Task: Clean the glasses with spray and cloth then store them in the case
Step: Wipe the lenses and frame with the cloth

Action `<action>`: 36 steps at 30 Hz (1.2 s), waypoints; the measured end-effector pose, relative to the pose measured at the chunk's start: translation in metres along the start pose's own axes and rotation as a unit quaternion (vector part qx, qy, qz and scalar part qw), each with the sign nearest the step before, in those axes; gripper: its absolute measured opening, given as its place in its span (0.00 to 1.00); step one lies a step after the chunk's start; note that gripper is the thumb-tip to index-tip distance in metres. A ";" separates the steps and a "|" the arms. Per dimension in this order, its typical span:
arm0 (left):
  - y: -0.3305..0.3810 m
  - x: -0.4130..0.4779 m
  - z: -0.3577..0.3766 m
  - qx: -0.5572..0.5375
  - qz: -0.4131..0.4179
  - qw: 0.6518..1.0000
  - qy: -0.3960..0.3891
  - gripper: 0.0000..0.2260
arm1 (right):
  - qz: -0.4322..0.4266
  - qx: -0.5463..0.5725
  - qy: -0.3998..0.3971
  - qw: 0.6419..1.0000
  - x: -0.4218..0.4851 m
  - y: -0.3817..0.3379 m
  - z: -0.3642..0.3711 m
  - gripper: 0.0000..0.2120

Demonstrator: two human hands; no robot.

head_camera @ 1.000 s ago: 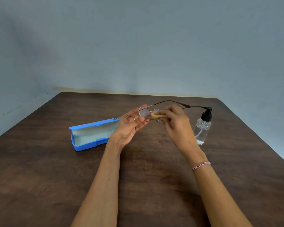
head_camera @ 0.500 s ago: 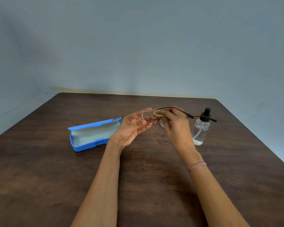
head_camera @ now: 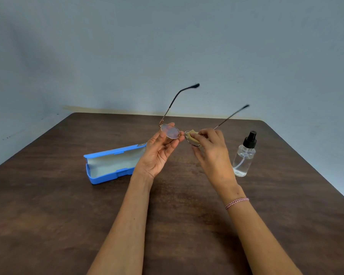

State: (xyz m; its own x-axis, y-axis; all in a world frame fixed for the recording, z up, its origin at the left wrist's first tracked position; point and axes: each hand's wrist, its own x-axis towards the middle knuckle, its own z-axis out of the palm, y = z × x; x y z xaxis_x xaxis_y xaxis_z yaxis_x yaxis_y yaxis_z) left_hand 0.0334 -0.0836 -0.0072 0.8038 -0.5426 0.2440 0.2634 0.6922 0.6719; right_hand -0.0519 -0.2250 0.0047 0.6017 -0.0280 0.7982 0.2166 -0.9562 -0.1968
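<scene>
**A:** What is carrying everything here?

**B:** A dark brown wooden table is filling the lower half of the view. Its far edge is sitting against a pale blue-grey wall.

**A:** What is lying on it?

**B:** A blue glasses case is lying open on the tabletop. Its lid is tipping back and its pale grey lining is showing.

**A:** Anything else?

**B:** A small clear spray bottle with a black pump top is standing upright, well apart from the case, off to the case's right. A little clear liquid is sitting in its bottom, and a thin tube is curving down inside it.
</scene>
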 end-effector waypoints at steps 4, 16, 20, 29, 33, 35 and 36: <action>-0.004 0.001 0.004 0.017 -0.009 1.000 0.000 0.33 | -0.020 -0.018 0.036 0.999 0.002 0.003 -0.003 0.12; -0.026 0.006 0.015 0.140 -0.049 0.988 0.044 0.16 | -0.015 0.023 0.068 0.997 0.000 -0.004 0.001 0.11; -0.024 0.006 0.016 0.094 -0.059 0.993 0.028 0.17 | -0.004 0.033 0.057 0.998 -0.001 -0.007 0.005 0.14; -0.021 0.005 0.010 0.042 -0.037 0.998 0.010 0.22 | 0.014 0.125 -0.022 0.992 0.000 -0.005 0.004 0.18; -0.021 0.007 0.003 0.056 -0.031 0.998 -0.014 0.28 | 0.021 0.153 -0.024 0.988 0.002 -0.005 -0.002 0.16; -0.022 0.007 0.006 0.066 -0.033 0.997 -0.023 0.27 | 0.032 0.124 0.013 0.992 0.002 -0.007 -0.003 0.14; -0.023 0.007 0.007 0.068 -0.033 0.997 -0.026 0.26 | 0.036 0.120 0.021 0.992 0.002 -0.007 -0.003 0.13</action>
State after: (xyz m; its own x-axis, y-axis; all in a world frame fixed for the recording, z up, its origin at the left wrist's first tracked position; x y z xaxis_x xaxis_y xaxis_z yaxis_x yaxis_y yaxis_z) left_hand 0.0289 -0.1065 -0.0161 0.7570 -0.6117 0.2297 0.2369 0.5846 0.7760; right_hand -0.0543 -0.2193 0.0095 0.5906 -0.1114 0.7993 0.3532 -0.8548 -0.3801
